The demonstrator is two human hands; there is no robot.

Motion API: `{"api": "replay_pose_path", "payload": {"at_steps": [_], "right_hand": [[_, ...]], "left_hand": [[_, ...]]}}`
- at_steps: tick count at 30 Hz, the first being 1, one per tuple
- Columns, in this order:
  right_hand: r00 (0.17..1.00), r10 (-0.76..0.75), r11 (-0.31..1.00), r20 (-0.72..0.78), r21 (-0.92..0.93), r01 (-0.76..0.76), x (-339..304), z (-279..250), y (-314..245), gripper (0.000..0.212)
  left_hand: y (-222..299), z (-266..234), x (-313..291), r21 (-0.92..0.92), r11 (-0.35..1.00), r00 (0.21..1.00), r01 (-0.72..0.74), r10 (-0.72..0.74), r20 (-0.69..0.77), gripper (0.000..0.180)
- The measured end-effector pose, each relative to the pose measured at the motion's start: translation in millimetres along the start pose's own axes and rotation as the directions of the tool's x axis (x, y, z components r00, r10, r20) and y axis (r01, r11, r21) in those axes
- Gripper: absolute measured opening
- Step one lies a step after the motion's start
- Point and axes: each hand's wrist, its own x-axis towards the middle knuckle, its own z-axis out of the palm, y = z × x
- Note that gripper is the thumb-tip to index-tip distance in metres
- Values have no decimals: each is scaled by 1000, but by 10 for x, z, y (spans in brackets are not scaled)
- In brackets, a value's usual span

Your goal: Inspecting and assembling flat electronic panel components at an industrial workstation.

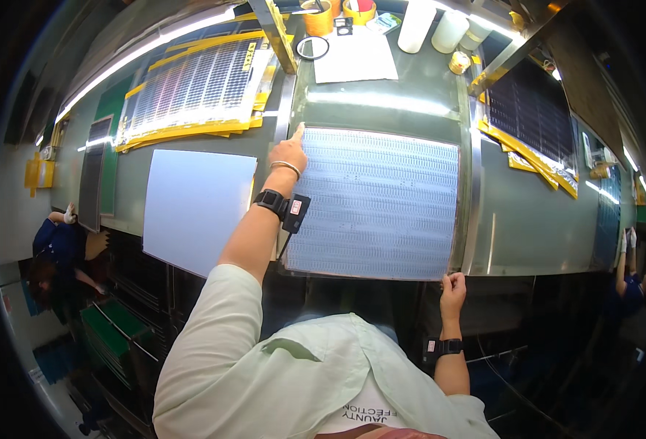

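Observation:
A large bluish-white sheet with rows of small printed marks (370, 201) lies flat on the bench in front of me. At its far left corner is my left hand (288, 152), index finger stretched out and touching the corner, the other fingers partly hidden. My right hand (452, 291) is closed on the near right corner, at the bench's front edge. Left of my forearm rests a plain pale sheet (195, 205), partly covered by my arm. Black devices (293, 212) are strapped to both wrists.
Dark patterned sheets with yellow borders (191, 88) are stacked at the far left, and more (531, 117) at the right. White paper (356, 57), a round lens (312, 48) and white bottles (416, 28) stand at the back. Metal posts (275, 36) rise from the bench. Co-workers (63, 241) are at both sides.

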Motion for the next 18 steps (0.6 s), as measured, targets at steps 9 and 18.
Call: {"api": "replay_pose_path", "payload": {"at_steps": [9, 18], "right_hand": [[1000, 18, 999, 20, 26, -18, 20, 7, 29, 16], [996, 89, 993, 7, 80, -89, 7, -62, -32, 16]], "left_hand": [[-93, 80, -9, -41, 998, 998, -40, 37, -56, 56], [157, -103, -35, 125, 990, 996, -63, 55, 68, 52]]}}
